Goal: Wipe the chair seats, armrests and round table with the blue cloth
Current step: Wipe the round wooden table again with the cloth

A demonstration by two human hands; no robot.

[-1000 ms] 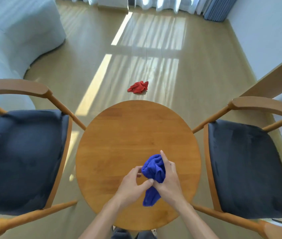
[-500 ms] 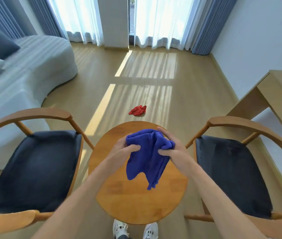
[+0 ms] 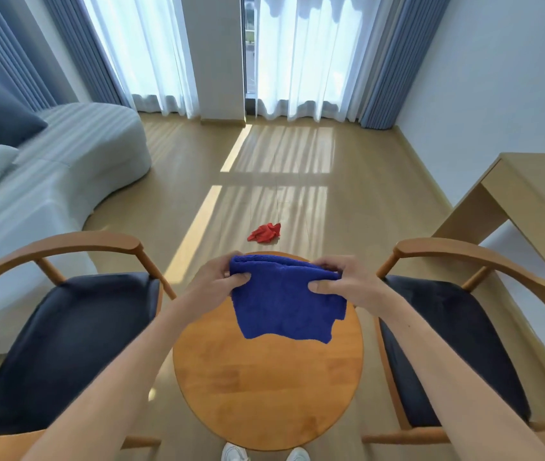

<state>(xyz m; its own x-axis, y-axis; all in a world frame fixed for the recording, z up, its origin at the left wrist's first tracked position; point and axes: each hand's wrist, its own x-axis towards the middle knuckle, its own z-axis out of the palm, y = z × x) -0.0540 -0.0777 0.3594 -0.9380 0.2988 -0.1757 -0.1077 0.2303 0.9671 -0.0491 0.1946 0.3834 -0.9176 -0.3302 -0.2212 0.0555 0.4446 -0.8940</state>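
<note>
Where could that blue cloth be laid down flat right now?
The round wooden table top shows bare wood below the blue cloth, which both hands hold up. Both dark cushioned chair seats are bare too. On the floor, a crumpled red cloth lies beyond the table.

Light: we see bright daylight through the sheer curtains point(image 3: 301, 54) | Shadows: striped sun patches on the floor point(image 3: 281, 168) | Glare: windows nearly blown out | Quality: sharp centre, wide-angle bending at our frame edges
</note>
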